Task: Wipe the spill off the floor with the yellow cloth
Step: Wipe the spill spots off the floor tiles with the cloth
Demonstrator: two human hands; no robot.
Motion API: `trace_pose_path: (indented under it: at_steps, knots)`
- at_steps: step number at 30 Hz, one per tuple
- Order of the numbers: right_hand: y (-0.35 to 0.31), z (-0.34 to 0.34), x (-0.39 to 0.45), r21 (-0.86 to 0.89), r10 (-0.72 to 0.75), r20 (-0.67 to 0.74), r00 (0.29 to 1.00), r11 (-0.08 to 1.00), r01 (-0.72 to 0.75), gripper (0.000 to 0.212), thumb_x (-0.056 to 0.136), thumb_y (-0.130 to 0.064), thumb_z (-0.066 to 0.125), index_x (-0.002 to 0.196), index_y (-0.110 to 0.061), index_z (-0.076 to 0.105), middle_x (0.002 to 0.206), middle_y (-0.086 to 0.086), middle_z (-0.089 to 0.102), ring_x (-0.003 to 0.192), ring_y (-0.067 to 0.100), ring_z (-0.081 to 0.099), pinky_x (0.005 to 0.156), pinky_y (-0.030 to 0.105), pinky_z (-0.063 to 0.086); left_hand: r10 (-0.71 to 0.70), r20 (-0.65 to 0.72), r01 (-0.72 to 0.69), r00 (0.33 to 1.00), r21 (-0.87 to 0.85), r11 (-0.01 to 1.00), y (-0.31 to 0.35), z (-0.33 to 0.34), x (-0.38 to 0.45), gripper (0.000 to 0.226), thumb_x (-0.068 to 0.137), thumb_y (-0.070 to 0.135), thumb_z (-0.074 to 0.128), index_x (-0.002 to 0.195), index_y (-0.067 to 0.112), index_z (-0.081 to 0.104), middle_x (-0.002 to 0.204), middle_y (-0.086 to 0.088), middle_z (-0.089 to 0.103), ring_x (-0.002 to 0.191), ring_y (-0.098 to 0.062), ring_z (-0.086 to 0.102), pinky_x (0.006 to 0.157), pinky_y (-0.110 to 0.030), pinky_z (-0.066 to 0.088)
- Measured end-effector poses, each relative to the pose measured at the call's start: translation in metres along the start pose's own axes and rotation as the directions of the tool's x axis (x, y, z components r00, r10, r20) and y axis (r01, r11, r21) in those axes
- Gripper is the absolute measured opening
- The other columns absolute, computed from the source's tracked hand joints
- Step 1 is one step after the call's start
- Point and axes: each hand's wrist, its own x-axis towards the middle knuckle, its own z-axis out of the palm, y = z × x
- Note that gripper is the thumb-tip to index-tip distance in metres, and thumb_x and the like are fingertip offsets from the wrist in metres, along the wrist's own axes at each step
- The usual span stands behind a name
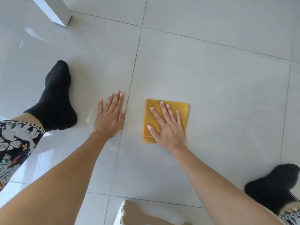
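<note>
- Right hand (168, 127): flat, palm down, fingers spread wide, pressed on the cloth (165, 111). Nothing is gripped; the hand bears on top.
- Cloth: yellow, folded to a rough square, lying flat on the floor (211, 78). The hand covers its near right part; the far edge and left edge show clear, with an orange stitched hem visible.
- Left hand (110, 116): flat, palm down, fingers extended and close together, resting on bare floor left of the cloth. It is apart from the cloth, with a grout line running between the two.
- Spill: a faint pale patch (89, 117) shows just left of the left hand; whether this is liquid or a reflection cannot be told. No wet mark is readable around the cloth.
- Floor: large glossy light grey tiles with thin grout lines.
- Left foot (55, 101): in a black sock, planted left of the left hand; a patterned trouser hem (17, 143) sits near it.
- Right foot (272, 189): black sock, blurred, at the near right.
- White furniture leg (55, 12): stands at the far left.
- Beige foam mat edge (133, 213): at the near edge, centre.
</note>
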Motion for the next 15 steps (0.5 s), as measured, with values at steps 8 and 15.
trace_pose_path:
  at_steps: [8, 15]
  knots:
    - [0.077, -0.018, -0.027, -0.066, 0.231, 0.035, 0.972, 0.971, -0.228, 0.067, 0.091, -0.068, 0.026, 0.152, -0.044, 0.01, 0.164, -0.002, 0.011, 0.15, 0.02, 0.013, 0.119, 0.045, 0.004, -0.025, 0.032, 0.024, 0.999, 0.027, 0.999, 0.005, -0.004, -0.001, 0.06, 0.097, 0.041, 0.004, 0.151, 0.02, -0.012, 0.16, 0.008, -0.012, 0.147, -0.011, -0.009, 0.118, -0.046, -0.001]
    - [0.076, -0.028, -0.026, -0.028, 0.21, 0.128, 0.969, 0.978, -0.208, 0.069, 0.091, -0.069, 0.024, 0.152, -0.045, 0.003, 0.164, -0.005, 0.001, 0.151, 0.019, 0.004, 0.119, 0.047, 0.002, -0.12, 0.037, 0.12, 0.992, 0.02, 0.993, 0.033, -0.016, -0.001, 0.059, 0.1, 0.024, 0.025, 0.154, 0.012, 0.004, 0.162, -0.001, -0.001, 0.149, -0.019, 0.002, 0.118, -0.046, 0.007]
